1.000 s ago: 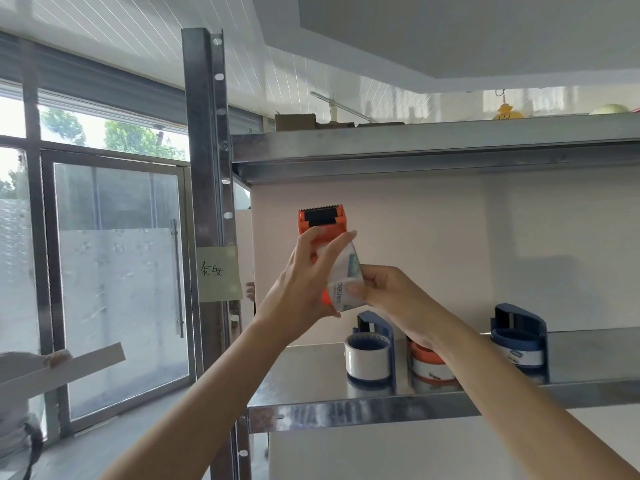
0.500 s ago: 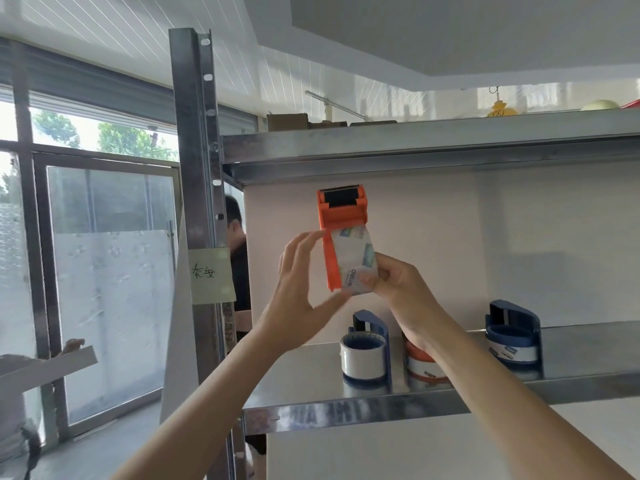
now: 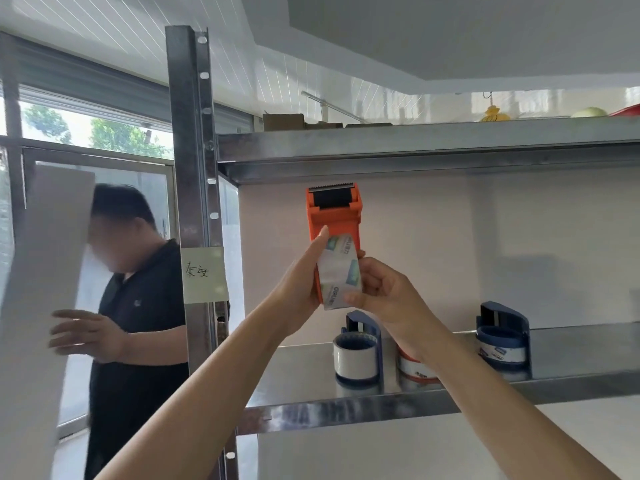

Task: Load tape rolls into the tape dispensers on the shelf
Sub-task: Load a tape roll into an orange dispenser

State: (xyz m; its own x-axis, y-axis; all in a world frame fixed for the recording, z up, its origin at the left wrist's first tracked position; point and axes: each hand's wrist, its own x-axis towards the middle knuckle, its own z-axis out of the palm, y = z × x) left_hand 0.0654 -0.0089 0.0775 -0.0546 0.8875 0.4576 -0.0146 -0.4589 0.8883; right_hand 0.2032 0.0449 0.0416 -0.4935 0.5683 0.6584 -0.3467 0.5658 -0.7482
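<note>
steel shelf point(image 3: 346, 408): bears the left blue dispenser point(image 3: 362, 355) and the right blue dispenser point(image 3: 504, 341), each with a roll in it.

orange tape dispenser point(image 3: 334, 216): held upright in the air, above and in front of the shelf, with the toothed blade uppermost. judged a light, stiff plastic shell. it is best taken by its flat side walls, well below the blade, which could nick a finger.

tape roll point(image 3: 339, 271): clear printed tape, low between the dispenser's side walls. whether it is fully seated cannot be told. judged light, with a rigid core and a smooth, rather slippery face, so it is best taken by its rims.

left hand point(image 3: 299, 284): palm against the dispenser's left wall, one digit laid straight up the front edge and the others apparently wrapped behind. it grips the dispenser.

right hand point(image 3: 384, 294): fingers curled, with thumb and fingertips pinching the roll's lower right rim, probably pressing it home.
</note>
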